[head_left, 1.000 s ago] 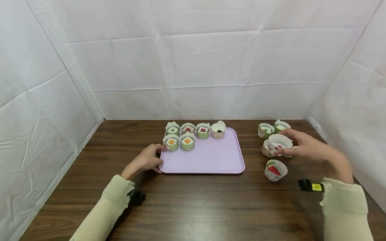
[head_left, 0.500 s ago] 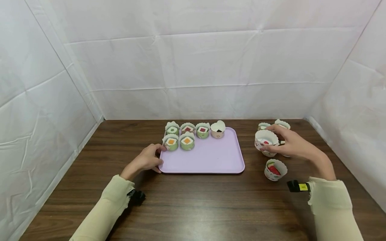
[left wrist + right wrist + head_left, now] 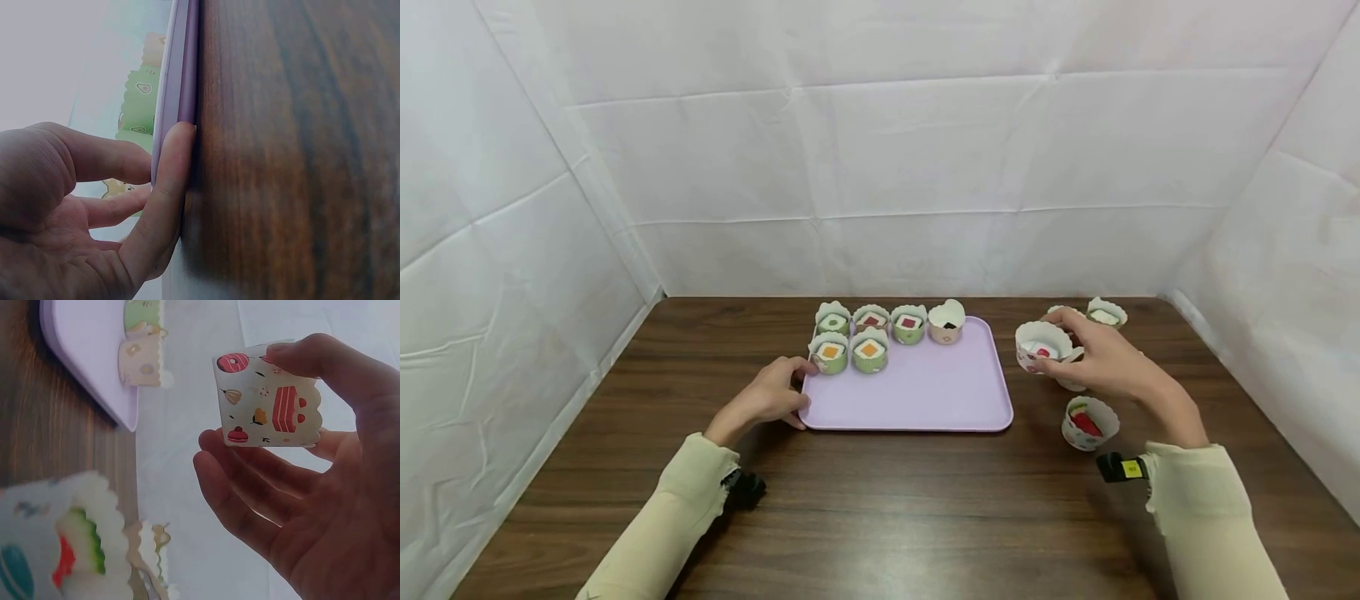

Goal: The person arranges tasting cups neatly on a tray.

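My right hand (image 3: 1105, 354) pinches a white paper cupcake cup (image 3: 269, 403) printed with red cakes and donuts. Something white with a red bit lies inside it, seen in the head view. The hand holds it up off the table, right of the lilac tray (image 3: 925, 392). At the tray's left front corner, my left hand (image 3: 769, 392) grips the rim, its fingertips (image 3: 178, 140) on the edge. Two cups with orange squares, such as the green cup (image 3: 870, 352), stand on the tray beside several more along its back edge.
A white cup with a red and green filling (image 3: 1090, 423) stands front right on the brown wooden table (image 3: 880, 500). Behind the right hand stands a green cup (image 3: 1107, 313), with other cups partly hidden. White cloth (image 3: 917, 150) encloses the back and sides.
My right hand has carried the white cup leftward, towards the tray. The left hand has stayed at the tray's corner, and the cups on the tray have not moved.
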### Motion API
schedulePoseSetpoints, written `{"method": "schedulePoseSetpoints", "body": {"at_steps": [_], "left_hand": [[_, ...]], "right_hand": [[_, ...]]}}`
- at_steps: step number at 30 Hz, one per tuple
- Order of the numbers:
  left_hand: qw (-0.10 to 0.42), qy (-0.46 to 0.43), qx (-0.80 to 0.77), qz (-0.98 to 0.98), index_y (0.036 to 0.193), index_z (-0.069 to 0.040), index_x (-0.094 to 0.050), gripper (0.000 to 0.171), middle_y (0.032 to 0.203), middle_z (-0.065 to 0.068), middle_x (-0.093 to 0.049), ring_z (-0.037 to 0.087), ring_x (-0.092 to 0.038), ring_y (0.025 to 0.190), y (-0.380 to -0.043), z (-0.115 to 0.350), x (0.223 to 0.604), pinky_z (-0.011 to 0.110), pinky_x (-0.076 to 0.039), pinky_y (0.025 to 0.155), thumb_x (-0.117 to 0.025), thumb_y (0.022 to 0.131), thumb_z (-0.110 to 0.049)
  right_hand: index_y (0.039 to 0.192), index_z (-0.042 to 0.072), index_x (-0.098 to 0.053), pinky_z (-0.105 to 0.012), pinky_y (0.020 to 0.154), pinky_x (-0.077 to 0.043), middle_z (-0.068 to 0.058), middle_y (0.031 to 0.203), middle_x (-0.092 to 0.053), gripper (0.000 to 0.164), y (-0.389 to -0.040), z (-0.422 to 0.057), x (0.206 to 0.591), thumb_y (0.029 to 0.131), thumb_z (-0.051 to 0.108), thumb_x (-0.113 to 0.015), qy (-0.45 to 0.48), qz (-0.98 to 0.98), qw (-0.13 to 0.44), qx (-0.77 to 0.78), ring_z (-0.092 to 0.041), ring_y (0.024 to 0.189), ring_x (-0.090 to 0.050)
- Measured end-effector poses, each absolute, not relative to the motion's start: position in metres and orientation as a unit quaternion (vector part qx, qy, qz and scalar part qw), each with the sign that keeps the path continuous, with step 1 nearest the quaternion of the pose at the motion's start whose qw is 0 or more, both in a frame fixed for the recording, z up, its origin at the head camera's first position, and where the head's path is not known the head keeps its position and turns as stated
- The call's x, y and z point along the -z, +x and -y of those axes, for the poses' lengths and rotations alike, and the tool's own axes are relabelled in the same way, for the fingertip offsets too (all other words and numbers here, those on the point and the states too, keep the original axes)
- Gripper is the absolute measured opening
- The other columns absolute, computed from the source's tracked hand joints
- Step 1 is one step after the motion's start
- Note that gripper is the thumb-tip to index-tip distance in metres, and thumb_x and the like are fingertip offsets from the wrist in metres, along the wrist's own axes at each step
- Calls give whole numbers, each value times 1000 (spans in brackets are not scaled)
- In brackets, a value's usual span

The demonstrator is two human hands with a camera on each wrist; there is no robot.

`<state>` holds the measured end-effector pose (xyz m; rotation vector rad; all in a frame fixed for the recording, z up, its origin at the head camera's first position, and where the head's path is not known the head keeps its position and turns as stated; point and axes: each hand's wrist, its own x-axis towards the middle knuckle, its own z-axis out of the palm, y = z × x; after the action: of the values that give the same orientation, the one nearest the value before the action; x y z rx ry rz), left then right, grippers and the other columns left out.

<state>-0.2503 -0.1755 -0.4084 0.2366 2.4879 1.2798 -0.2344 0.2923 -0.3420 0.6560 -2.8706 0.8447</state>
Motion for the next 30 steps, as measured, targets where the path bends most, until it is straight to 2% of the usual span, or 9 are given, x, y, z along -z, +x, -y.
{"method": "schedulePoseSetpoints", "body": {"at_steps": [9,13,20,24,30], "left_hand": [[162,77,-452,-874,136,9,-53,55,132,30,-42,25,-67,64,-250,175,410,34,-67,57,-58,82,15],[161,78,-452,-874,136,9,-53,55,131,31,-42,25,-67,64,-249,175,410,34,-67,57,-58,82,15],[159,75,-452,-875,137,9,-52,55,132,31,-42,26,-68,65,-249,176,409,33,-67,57,-58,82,15],[160,79,-451,-874,137,9,-52,55,132,32,-42,26,-68,66,-250,175,409,33,-67,58,-57,83,15],[160,79,-449,-876,137,8,-52,54,132,31,-42,27,-68,66,-250,174,409,33,-67,58,-58,83,14]], "right_hand": [[128,14,-57,-18,78,-59,-6,107,-66,44,-239,-266,341,92,25,-79,239,915,6,-325,-10,90,-62],[127,17,-57,-20,80,-61,-3,107,-67,44,-242,-252,340,91,28,-79,242,914,-3,-326,-13,91,-65],[127,16,-58,-24,72,-59,-3,98,-69,47,-255,-224,341,88,31,-81,251,922,0,-295,-13,83,-67],[130,12,-58,-29,76,-59,-5,104,-69,49,-265,-206,346,88,30,-80,251,925,7,-286,-15,86,-67],[136,9,-56,-42,89,-58,-10,119,-68,59,-276,-184,354,88,35,-80,242,930,20,-275,-25,102,-66]]}}
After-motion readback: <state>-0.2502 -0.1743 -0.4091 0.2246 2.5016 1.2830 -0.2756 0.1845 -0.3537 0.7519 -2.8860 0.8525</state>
